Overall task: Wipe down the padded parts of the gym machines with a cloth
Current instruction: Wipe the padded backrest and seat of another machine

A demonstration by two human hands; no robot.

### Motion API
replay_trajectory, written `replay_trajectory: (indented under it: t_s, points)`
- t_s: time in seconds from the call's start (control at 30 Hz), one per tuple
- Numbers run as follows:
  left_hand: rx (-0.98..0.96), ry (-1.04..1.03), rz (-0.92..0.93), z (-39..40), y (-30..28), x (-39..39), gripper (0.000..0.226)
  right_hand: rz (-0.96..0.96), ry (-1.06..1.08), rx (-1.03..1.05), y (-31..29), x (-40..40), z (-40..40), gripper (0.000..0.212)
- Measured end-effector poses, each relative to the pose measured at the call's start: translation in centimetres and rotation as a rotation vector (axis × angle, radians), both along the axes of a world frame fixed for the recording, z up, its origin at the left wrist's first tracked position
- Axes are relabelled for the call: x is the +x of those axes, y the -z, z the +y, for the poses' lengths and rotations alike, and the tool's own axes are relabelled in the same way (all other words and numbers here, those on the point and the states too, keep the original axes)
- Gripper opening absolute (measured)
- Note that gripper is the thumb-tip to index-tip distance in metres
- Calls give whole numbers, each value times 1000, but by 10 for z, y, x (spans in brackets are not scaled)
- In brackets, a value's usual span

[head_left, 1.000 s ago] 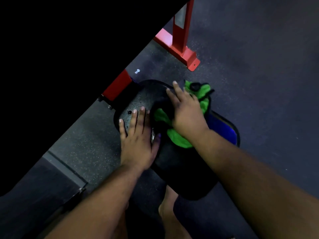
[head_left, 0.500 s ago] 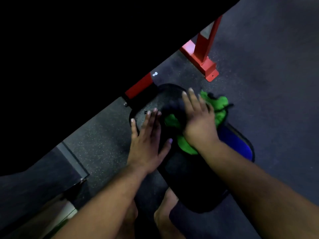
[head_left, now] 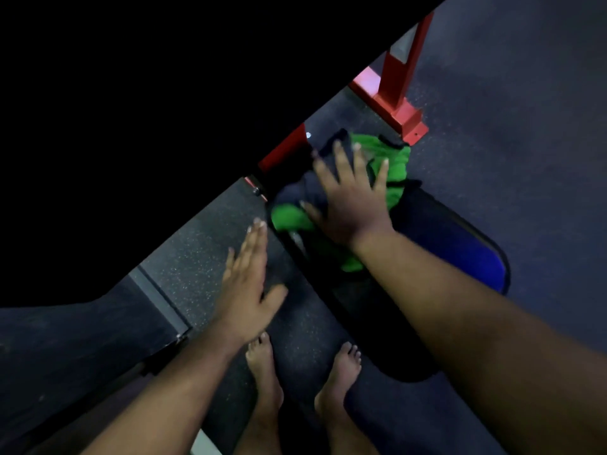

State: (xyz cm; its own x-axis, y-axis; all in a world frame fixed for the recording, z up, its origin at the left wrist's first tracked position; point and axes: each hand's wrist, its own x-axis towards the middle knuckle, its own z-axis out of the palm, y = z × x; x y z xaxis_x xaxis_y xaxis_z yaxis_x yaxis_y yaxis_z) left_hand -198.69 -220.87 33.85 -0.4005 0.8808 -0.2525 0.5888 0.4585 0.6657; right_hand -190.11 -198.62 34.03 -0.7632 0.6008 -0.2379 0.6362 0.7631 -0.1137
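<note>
Two hands in view, both bare. Right hand (head_left: pixel 349 205) lies flat on the green cloth (head_left: pixel 392 165), fingers spread and straight, palm pressing down; nothing is curled round the fabric. The cloth is bunched, green with darker folds, and sits on the far end of the black pad (head_left: pixel 371 310), close to where the pad meets the red frame (head_left: pixel 284 149). Part of the cloth shows on each side of the hand: one lobe beyond the fingertips, one by the thumb, a strip under the wrist.

Left hand (head_left: pixel 248 280) is flat and relaxed, fingers straight and close together, thumb out to the side. It is off the pad, beside its left edge, above the speckled floor (head_left: pixel 203 247); whether it touches anything cannot be told.

The pad is long with rounded ends and runs diagonally from the red frame toward the person. A blue sheen (head_left: pixel 473 257) lies along its right edge.

A red upright post (head_left: pixel 399 70) with a flat red foot stands on the floor beyond the cloth. Two bare feet (head_left: pixel 266 379) stand on the floor at the pad's near end. Upper left of the view is solid black; nothing can be made out there.
</note>
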Motion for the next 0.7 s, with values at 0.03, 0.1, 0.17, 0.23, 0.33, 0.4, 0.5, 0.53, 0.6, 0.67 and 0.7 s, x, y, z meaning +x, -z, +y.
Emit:
replay_trajectory:
  t_s: [0.03,0.1,0.17,0.23,0.33,0.4,0.5,0.53,0.6,0.67,0.7]
  points:
    - [13,-41,-25,0,0,-3,90,8,97,-30,-2,-21,0,84]
    - [40,-126,-37,-7,3,-6,83,59,103,-40,-2,-43,-17,73]
    - [72,-184,-39,-11,4,-4,77,35,-67,-54,-3,-27,-34,68]
    - [58,-206,-56,-8,1,1,76,10,-243,-53,-12,20,-51,73]
    - [-13,-132,-25,4,-4,10,80,1,-284,-83,-22,113,-79,80]
    - [-62,-16,27,14,-6,19,83,-19,-158,-97,-27,168,-83,85]
    - [-95,124,128,28,-4,33,85,-18,93,-52,-28,175,-53,84]
    - [-95,133,150,33,-4,37,85,-9,171,-23,-27,155,-43,83]
    - [-81,108,167,43,-3,42,84,34,288,-27,-16,99,-26,80]
    - [-58,46,145,48,-3,46,84,63,296,-48,-11,59,-20,79]
    - [-38,2,118,50,-2,46,84,71,247,-37,-10,55,-22,78]
